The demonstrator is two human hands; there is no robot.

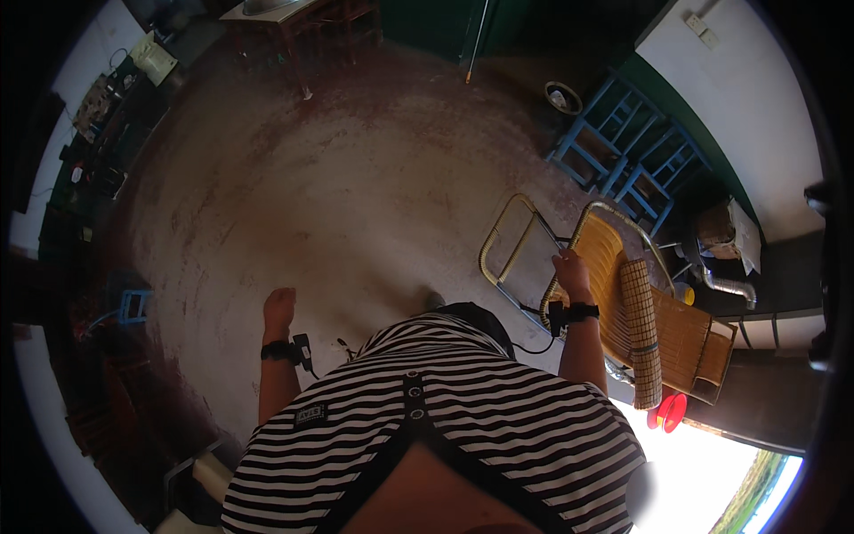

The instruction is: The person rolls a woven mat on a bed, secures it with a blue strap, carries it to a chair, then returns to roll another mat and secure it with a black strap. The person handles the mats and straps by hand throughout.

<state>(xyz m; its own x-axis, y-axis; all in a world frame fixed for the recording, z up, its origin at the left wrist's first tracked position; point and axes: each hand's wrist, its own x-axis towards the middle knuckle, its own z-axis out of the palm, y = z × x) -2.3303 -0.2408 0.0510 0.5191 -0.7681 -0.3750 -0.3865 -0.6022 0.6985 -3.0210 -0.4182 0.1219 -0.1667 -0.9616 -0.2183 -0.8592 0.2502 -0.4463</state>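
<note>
My left hand (279, 312) hangs over the bare floor with its fingers curled in, and nothing shows in it. On the other side, my right hand (572, 275) overlaps the tubular frame of a reclining chair (602, 250); whether it touches or grips the frame is unclear. The chair has a yellowish-brown slatted seat and back, and a wrapped metal footrest loop (495, 243). A rolled bamboo mat (642, 334) lies across it. Each wrist wears a black band with a small cabled device. One shoe (434, 300) shows below my striped shirt.
Blue-framed chairs (604, 143) stand by the right wall, near a waste basket (564, 98). A wooden table (283, 13) is at the far side. A small blue stool (135, 306) sits at left. A red round object (669, 412) lies near the bright doorway.
</note>
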